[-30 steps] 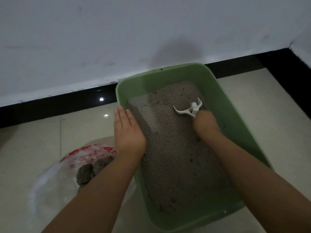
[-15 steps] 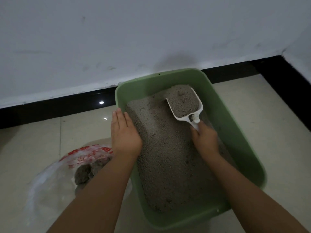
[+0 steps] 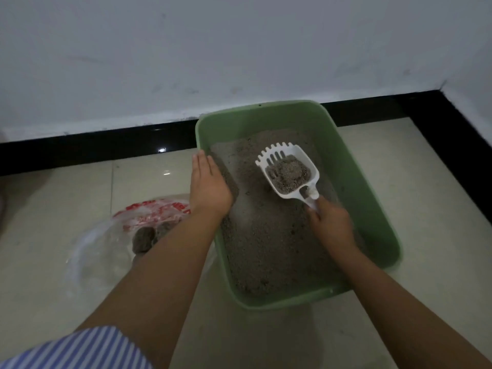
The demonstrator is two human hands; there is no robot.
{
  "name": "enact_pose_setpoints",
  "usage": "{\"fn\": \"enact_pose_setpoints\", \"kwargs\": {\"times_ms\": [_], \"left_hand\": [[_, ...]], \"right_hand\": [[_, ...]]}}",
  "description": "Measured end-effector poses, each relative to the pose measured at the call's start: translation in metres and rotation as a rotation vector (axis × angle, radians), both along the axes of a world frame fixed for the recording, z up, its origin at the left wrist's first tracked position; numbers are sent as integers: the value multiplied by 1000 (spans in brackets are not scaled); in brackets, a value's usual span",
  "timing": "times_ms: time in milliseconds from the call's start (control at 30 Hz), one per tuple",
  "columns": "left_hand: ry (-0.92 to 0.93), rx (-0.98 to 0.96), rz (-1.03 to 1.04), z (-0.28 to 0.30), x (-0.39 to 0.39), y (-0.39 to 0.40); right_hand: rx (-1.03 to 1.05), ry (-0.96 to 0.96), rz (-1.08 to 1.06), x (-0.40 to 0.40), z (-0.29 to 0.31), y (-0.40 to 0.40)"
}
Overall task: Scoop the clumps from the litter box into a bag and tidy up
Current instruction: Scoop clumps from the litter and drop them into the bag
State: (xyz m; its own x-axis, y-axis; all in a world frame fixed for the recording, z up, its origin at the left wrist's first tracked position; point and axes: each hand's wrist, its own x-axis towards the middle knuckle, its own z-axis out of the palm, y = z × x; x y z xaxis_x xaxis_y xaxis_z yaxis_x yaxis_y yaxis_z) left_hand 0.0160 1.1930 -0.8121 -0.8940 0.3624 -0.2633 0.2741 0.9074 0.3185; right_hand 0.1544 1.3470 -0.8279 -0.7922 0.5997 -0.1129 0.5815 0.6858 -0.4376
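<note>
A green litter box (image 3: 346,145) full of grey litter (image 3: 266,249) stands on the floor by the wall. My right hand (image 3: 331,226) grips the handle of a white slotted scoop (image 3: 286,171), held above the litter with a heap of litter and a clump in it. My left hand (image 3: 209,186) lies flat on the box's left rim, fingers together, pressing on the edge. A clear plastic bag (image 3: 106,249) with red print lies on the floor left of the box, with dark clumps (image 3: 145,239) inside.
A white wall with a black skirting (image 3: 93,145) runs behind the box and turns forward at the right. Pale floor tiles (image 3: 439,209) surround the box. A blue striped sleeve (image 3: 80,350) shows at the bottom left.
The scoop has come up out of the litter, from buried to lifted and loaded, with its slotted front showing. My left hand has stayed on the rim.
</note>
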Motion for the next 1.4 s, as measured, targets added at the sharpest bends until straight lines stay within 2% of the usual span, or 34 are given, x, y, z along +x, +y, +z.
{"fn": "enact_pose_setpoints", "kwargs": {"times_ms": [100, 200, 400, 500, 600, 700, 967, 1100, 1267, 1400], "left_hand": [[-9, -19, -36, 0, 6, -4], [-11, -24, -48, -1, 15, -8], [-28, 9, -44, -1, 33, -16], [-53, 17, -33, -1, 38, -17], [-55, 13, -26, 1, 40, -17], [-68, -4, -24, 2, 41, -17], [-36, -84, -79, -1, 41, -18], [-35, -100, -79, -2, 41, -18], [-28, -100, -75, -5, 42, -18], [-54, -40, -62, -4, 43, -19]], "right_hand": [[12, 47, -19, 5, 8, -1], [28, -36, 41, 8, 16, -5], [-27, -45, 40, 10, 13, -17], [-121, -19, -18, 10, 13, -17], [-110, -43, 18, 13, 15, -17], [-131, -31, -43, 14, 17, -16], [-33, -119, 12, 15, 23, -14], [-49, -112, -25, 15, 28, -11], [-4, -127, -21, 17, 30, -10], [87, -210, 75, 21, 32, -18]]}}
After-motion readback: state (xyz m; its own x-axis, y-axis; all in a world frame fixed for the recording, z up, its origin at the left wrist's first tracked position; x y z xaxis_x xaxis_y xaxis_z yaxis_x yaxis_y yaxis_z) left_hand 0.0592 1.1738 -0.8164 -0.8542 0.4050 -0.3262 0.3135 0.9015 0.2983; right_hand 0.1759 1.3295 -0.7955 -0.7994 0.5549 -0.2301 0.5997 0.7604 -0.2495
